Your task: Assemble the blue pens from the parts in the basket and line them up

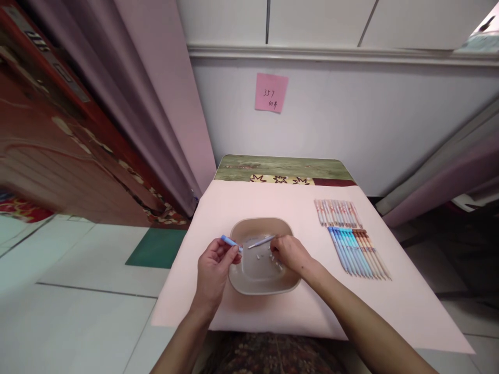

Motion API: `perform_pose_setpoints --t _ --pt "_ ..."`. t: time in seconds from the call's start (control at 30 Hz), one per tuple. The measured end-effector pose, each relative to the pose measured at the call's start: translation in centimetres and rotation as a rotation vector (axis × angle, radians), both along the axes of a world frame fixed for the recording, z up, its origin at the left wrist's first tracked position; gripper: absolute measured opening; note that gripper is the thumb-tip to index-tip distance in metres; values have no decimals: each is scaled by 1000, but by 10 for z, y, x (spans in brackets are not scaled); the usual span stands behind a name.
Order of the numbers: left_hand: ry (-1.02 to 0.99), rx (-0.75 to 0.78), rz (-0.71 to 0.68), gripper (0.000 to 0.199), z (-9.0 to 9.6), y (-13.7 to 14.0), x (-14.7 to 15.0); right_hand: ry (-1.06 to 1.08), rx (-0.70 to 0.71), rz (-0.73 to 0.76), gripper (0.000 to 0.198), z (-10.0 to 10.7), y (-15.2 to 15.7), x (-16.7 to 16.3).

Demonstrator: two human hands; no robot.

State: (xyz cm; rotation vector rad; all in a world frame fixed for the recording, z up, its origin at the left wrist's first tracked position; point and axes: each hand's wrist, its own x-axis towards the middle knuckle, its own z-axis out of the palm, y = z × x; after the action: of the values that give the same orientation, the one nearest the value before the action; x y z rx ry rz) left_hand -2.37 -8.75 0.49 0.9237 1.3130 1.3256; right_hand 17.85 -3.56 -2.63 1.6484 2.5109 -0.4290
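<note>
My left hand [219,258] pinches a short blue pen barrel [231,242] between thumb and fingers, over the left rim of a beige bowl [262,287]. My right hand [290,252] reaches into the bowl's right side with fingers bent and closed, fingertips down among small white pieces [272,255]. What it pinches is hidden. A slim pale lilac pen piece [260,242] slants up to the right hand's knuckles; I cannot tell whether it is held or only touches them. More tiny white bits lie on the bowl's floor.
To the right lies a row of blue, turquoise and brown-topped pens [356,254]. Behind it is a row of clear patterned barrels [338,213]. Pale pink paper [234,200] covers the table. A pink note [271,93] is stuck to the wall; curtains hang on both sides.
</note>
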Motion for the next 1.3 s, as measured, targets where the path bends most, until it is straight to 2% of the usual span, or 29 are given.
perform_pose_setpoints --t 0.27,0.43,0.53,0.63,0.9,1.03,1.13,1.2,1.3 --pt "3 -12 -24 26 -2 0 3 -68 -35 -29 21 3 -6 -15" --pt "-2 -10 -19 25 -2 0 2 -91 -46 -69 25 -5 -8 -28" --pt "-1 -4 -24 24 -3 -1 2 -72 -51 -77 25 -10 -10 -31" --pt "0 -5 -25 23 -3 -2 2 -15 -35 -95 19 -5 -10 -27" --pt "-26 -6 -15 23 -2 -3 3 309 95 -217 18 35 7 16" --pt "-57 -22 -33 23 -2 -3 5 619 165 -303 9 30 7 25" --pt "-119 -45 -25 23 -1 -2 6 747 199 -320 8 23 3 21" --pt "-222 -95 -20 23 1 -1 8 840 170 -330 11 20 -2 14" --pt "-420 -218 -33 21 6 -1 13 1011 33 -329 16 24 -15 2"
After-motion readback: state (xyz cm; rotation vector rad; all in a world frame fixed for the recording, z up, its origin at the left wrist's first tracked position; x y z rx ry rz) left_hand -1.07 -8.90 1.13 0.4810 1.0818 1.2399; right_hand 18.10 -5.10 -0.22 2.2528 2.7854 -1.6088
